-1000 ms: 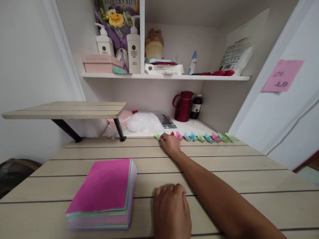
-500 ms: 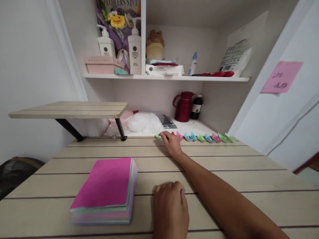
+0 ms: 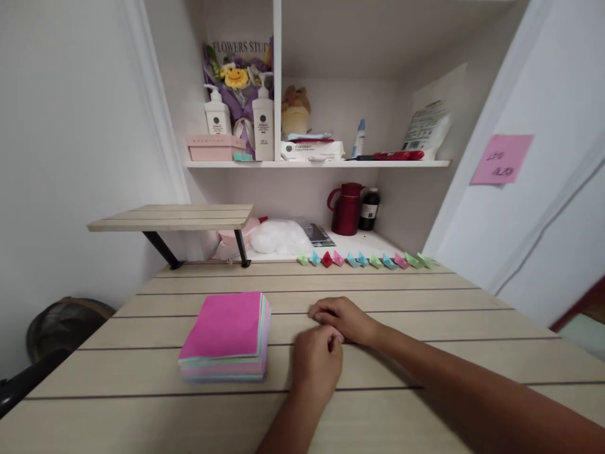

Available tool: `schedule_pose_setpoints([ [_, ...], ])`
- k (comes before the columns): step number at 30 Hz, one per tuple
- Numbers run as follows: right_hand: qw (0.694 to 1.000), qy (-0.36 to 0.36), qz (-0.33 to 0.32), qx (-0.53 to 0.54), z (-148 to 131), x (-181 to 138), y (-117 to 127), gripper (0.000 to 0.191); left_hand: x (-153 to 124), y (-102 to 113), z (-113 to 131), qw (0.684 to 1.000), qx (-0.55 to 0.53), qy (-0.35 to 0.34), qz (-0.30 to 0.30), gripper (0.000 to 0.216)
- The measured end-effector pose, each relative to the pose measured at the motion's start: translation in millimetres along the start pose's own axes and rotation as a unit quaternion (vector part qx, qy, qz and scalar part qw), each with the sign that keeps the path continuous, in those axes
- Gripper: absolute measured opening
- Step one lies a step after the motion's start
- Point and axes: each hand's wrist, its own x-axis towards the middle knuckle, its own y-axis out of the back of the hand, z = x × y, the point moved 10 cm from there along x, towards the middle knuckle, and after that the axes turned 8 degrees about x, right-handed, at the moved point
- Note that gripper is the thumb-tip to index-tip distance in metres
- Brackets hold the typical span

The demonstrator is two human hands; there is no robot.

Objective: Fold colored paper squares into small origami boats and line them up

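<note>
My left hand (image 3: 317, 359) rests on the wooden tabletop (image 3: 406, 403), its fingers curled in a loose fist with nothing showing in it. Just beyond it lies my right hand (image 3: 348, 320), palm down, its fingers loosely bent and apart from the thumb. The thumb side of my right hand meets the left hand's knuckles. To the left sits a thick stack of square coloured paper (image 3: 224, 328) with a magenta sheet on top. Along the table's back edge stands a row of several folded paper boats, among them a red boat (image 3: 327, 259) and a light green boat (image 3: 302, 259).
A small raised wooden shelf (image 3: 174, 216) on black legs stands at the back left. Behind the boats are a white plastic bag (image 3: 281, 236), a dark red jug (image 3: 347, 209) and a dark bottle (image 3: 369, 209). A pink note (image 3: 502, 159) is stuck on the right.
My right hand has drawn back from the green boat at the left end of the row to beside my left hand. The boats stay in place, and the view has tilted up.
</note>
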Motion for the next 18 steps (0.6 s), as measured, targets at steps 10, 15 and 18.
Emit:
schedule_pose_setpoints([
  [10,0.992,-0.022,0.071,-0.107,10.7,-141.4,34.6,0.026,-26.1,32.1,51.5,0.995,0.014,-0.094,0.024,0.028],
  [15,0.992,-0.022,0.077,-0.101,7.1,-144.1,34.6,0.025,-20.0,81.5,88.0,0.956,0.163,-0.243,0.023,0.030],
  [18,0.993,-0.021,0.074,-0.091,6.9,-141.3,36.7,0.024,13.7,122.3,23.7,0.974,0.216,-0.073,-0.004,0.038],
])
